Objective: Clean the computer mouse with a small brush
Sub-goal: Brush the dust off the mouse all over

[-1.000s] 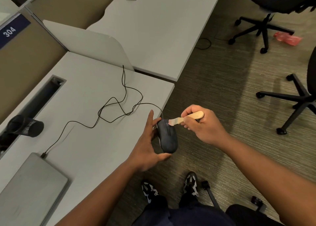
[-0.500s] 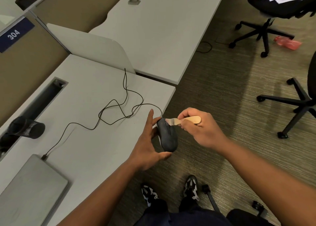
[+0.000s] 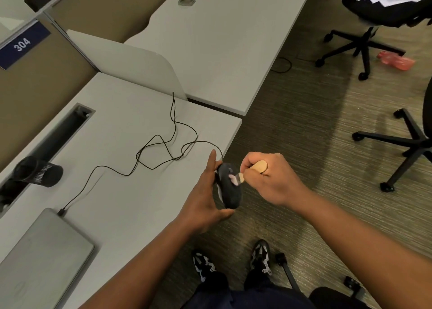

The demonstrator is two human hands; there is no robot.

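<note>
left hand [image 3: 205, 201] cradles the mouse [image 3: 229, 187] off the bench [image 3: 131, 191] edge, long axis running away from the body; right hand [image 3: 268, 177] pinches the brush [image 3: 258, 167], bristles touching its right flank.

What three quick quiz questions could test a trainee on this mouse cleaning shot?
1. True or false: the mouse lies flat on the desk.
2. Which hand holds the brush: A left, B right?
3. Fill in: the mouse cable plugs into the ____.

Key:
1. False; the left hand holds it past the desk edge.
2. B; the right hand.
3. Laptop.
</note>
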